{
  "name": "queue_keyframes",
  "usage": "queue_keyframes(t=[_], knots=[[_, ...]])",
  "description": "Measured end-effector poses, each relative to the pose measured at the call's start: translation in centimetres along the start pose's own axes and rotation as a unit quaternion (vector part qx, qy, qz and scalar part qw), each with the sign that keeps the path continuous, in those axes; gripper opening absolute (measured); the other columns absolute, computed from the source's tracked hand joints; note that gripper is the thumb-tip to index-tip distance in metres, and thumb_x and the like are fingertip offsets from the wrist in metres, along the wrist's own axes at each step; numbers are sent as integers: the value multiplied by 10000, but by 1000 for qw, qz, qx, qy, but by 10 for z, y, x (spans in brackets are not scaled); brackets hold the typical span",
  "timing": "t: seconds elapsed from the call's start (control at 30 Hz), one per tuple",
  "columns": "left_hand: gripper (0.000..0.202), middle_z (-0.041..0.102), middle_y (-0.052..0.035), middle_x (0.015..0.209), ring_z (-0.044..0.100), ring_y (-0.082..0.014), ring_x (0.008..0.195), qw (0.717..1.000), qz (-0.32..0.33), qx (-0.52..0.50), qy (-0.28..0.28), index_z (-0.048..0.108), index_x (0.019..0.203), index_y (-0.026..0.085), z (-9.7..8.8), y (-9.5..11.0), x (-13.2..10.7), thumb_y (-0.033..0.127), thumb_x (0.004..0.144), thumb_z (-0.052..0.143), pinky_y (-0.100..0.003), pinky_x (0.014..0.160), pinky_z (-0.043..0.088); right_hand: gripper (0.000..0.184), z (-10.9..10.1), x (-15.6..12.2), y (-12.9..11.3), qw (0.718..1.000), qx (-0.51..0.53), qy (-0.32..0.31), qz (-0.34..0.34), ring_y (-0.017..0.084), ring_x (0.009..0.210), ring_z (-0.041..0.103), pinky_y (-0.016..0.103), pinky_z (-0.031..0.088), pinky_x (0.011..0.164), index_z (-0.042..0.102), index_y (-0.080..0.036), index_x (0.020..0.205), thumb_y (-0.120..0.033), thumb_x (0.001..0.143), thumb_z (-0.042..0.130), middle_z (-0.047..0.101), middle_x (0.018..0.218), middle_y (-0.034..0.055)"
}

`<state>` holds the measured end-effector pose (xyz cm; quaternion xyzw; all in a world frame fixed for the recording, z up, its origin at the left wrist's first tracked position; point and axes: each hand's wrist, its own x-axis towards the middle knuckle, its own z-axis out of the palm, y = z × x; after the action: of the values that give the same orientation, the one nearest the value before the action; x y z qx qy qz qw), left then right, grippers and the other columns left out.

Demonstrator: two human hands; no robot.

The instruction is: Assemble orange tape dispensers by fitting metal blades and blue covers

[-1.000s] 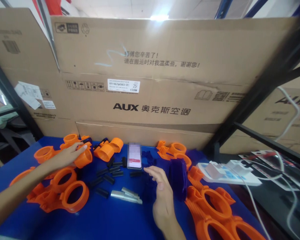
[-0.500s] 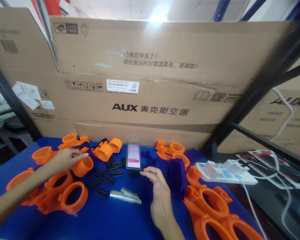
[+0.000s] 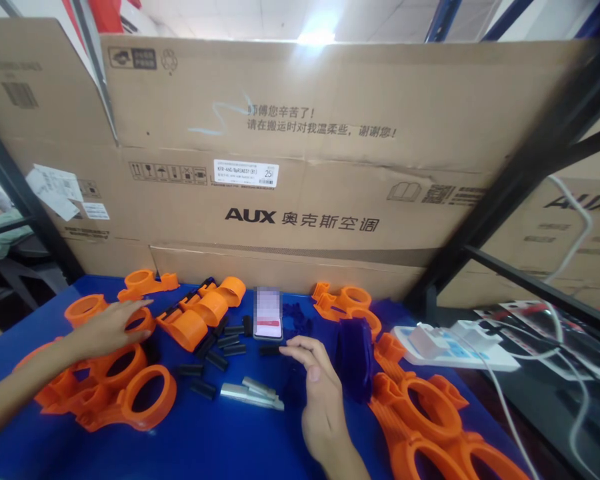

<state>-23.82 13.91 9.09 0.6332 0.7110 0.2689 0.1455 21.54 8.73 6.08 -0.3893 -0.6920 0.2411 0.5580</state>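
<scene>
My left hand reaches over a cluster of orange plastic ring brackets, its fingers stretched out above an orange ring; whether they touch it I cannot tell. Right of that hand lies a row of orange cylindrical pieces with black strips along its back edge. My right hand hovers low with fingers loosely bent and nothing visible in them. A short black tube lies just off its fingertips. Several more black tubes and some flat silver metal bars lie between the hands.
A phone with a lit screen stands at the back. Dark blue pieces and more orange brackets lie on the right. Beyond them is a white power strip with cables. A large cardboard sheet closes off the back.
My left hand has drawn back leftward from an orange cylindrical piece, which now lies lined up with the row at the back. The black tubes beside it have shifted slightly. My right hand stays put.
</scene>
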Motion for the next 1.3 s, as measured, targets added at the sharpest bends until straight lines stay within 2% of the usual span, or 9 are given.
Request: queue_keyframes(t=[0.2,0.4,0.5,0.6,0.73,0.87,1.0,1.17,1.3], knots=[[622,676,-86,1388,612,-412,1240,995,51,88,0,644,1279,174,-1,-4,8,539,784,735,-482,1110,414,552,0,-1,-1,1000,4,-8,-1,278,1136,600,443,492,962,741,-276,1161,-526,1090,254,607,1212,88],[531,592,-73,1486,541,-334,1344,961,203,97,160,562,1346,186,-12,54,-1,478,913,656,-511,1154,391,501,1,0,-6,1000,11,-24,0,264,1126,600,429,472,975,735,-267,1157,-478,1096,285,621,1187,89],[408,546,-69,1529,538,-315,1377,912,367,69,171,583,1323,190,3,92,-22,270,932,664,-537,1150,417,437,3,2,-9,999,20,-40,25,256,1096,617,429,456,999,723,-266,1158,-460,1092,336,662,1135,83],[523,554,-35,1544,536,-308,1400,823,549,82,122,589,1374,276,34,126,-52,100,890,681,-541,1150,448,388,4,3,-13,989,73,-90,91,243,1029,649,416,477,970,627,-293,1339,-474,1078,405,701,1121,69],[527,638,3,1477,586,-251,1366,729,680,76,5,616,1380,367,83,168,-89,175,897,707,-424,1198,431,572,-3,6,-24,943,207,-215,149,270,1168,633,431,464,1038,459,-315,1521,-592,1022,485,651,1348,81],[645,674,-5,1429,643,-275,1302,732,677,-52,-51,559,1438,422,119,186,-100,200,863,753,-415,1150,481,655,-6,9,-27,889,335,-249,189,330,1298,577,495,411,1116,518,-277,1486,-662,957,550,629,1406,100],[837,552,-21,1553,551,-323,1394,776,627,-54,-38,374,1547,483,126,176,-94,183,850,728,-532,1188,402,478,0,10,-17,889,363,-165,227,326,1258,610,487,426,1100,626,-244,1360,-514,966,611,678,1340,107],[762,419,-114,1646,346,-393,1517,905,410,84,78,350,1601,300,111,147,-76,284,906,660,-614,1225,272,486,5,12,-13,903,358,-3,238,310,1075,690,420,508,963,661,-209,1287,-543,935,630,739,1202,114],[552,481,-121,1607,388,-414,1483,934,273,213,88,508,1508,310,100,112,-50,342,960,566,-656,1159,303,494,3,15,-18,902,357,25,242,308,1001,713,402,528,902,668,-193,1270,-556,940,613,752,1147,116]])
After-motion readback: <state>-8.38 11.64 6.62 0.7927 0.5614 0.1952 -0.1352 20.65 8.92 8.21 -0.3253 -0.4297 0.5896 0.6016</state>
